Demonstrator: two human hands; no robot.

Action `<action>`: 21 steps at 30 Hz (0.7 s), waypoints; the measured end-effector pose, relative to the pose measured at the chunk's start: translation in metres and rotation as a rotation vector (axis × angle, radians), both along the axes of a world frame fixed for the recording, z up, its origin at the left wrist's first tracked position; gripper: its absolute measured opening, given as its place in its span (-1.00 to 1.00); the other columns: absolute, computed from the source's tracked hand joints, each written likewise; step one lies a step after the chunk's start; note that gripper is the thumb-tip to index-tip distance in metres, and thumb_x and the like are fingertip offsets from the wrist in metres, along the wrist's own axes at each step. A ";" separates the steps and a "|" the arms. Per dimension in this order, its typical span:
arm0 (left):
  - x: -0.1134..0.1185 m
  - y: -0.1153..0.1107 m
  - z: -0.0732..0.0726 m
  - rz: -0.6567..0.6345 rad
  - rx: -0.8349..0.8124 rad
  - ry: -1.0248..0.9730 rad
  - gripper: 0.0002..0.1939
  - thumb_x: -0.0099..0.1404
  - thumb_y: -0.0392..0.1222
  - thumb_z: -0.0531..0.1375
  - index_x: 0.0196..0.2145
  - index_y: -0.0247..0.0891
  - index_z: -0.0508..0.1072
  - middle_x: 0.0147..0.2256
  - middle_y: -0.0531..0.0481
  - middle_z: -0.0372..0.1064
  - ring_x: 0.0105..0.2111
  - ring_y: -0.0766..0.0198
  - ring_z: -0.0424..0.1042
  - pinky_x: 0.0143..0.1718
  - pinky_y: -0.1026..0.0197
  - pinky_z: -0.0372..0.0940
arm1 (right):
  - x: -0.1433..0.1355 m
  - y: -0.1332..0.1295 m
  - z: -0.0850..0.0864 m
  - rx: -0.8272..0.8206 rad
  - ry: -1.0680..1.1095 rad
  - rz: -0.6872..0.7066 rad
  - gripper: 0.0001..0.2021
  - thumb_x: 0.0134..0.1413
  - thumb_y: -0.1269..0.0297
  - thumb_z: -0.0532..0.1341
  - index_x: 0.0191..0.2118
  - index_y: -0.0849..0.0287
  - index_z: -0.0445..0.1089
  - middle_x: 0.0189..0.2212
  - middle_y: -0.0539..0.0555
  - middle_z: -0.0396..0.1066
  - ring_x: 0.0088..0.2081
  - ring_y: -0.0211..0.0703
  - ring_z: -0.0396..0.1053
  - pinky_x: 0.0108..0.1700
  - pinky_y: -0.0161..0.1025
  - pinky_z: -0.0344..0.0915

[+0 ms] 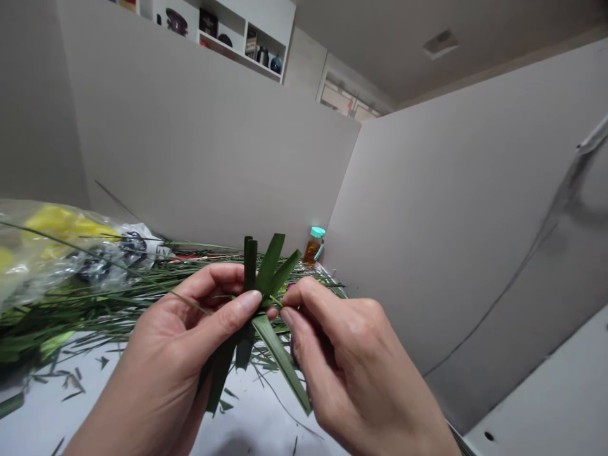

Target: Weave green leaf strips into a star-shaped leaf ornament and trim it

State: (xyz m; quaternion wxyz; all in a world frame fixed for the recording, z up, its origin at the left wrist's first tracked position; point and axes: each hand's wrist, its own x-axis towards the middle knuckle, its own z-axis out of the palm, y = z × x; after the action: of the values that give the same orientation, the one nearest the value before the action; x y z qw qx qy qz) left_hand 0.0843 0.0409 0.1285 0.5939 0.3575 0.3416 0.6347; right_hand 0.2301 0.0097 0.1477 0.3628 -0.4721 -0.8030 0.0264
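My left hand (190, 335) pinches a bundle of crossed green leaf strips (272, 263) between thumb and fingers, above the table. Several flat strips fan upward from the thumb tip, and others hang down beneath it. One wide strip (282, 361) slants down to the right between my hands. At the bundle's right side my right hand (342, 354) is closed, its thumb and forefinger pinching the tip of a thin green strip (275, 300) that comes out of the centre. The fingers behind the bundle are partly hidden.
Long thin leaves (142, 285) lie heaped behind my hands, with leaf scraps on the white tabletop (118, 380). A clear plastic bag (61, 240) with yellow content sits left. A turquoise-lidded bottle (313, 246) stands in the corner of the grey partitions (213, 139). A cable (508, 285) hangs right.
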 end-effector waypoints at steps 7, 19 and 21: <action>0.003 -0.001 -0.001 0.048 -0.007 0.019 -0.64 -0.18 -0.19 0.55 -0.35 -0.10 0.64 -0.37 0.06 0.59 -0.36 0.23 0.57 -0.43 0.43 0.46 | -0.006 -0.003 -0.004 -0.015 -0.020 -0.090 -0.83 0.28 0.39 -0.01 -0.32 0.13 0.27 -0.58 -0.07 0.28 -0.61 -0.26 0.18 -0.49 -0.23 0.02; 0.002 0.001 -0.005 0.087 0.088 0.101 -0.68 -0.14 -0.19 0.54 -0.36 -0.04 0.64 -0.35 0.12 0.61 -0.34 0.29 0.57 -0.37 0.49 0.45 | -0.013 -0.003 -0.009 -0.031 0.055 -0.161 -0.89 0.26 0.36 -0.02 -0.18 0.05 0.21 -0.57 -0.05 0.34 -0.57 -0.11 0.34 -0.50 -0.24 0.13; 0.003 0.001 -0.004 0.047 0.082 0.082 -0.69 -0.11 -0.21 0.53 -0.35 -0.06 0.65 -0.34 0.10 0.62 -0.31 0.26 0.59 -0.36 0.47 0.46 | -0.014 -0.003 -0.009 -0.034 0.060 -0.154 -0.90 0.26 0.34 -0.01 -0.18 0.04 0.20 -0.58 -0.06 0.32 -0.58 -0.11 0.34 -0.50 -0.25 0.16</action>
State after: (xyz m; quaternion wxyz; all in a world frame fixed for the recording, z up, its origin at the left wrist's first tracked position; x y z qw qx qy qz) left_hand 0.0872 0.0422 0.1242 0.5490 0.3992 0.3478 0.6467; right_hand 0.2163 0.0072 0.1390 0.3795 -0.5377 -0.7524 0.0263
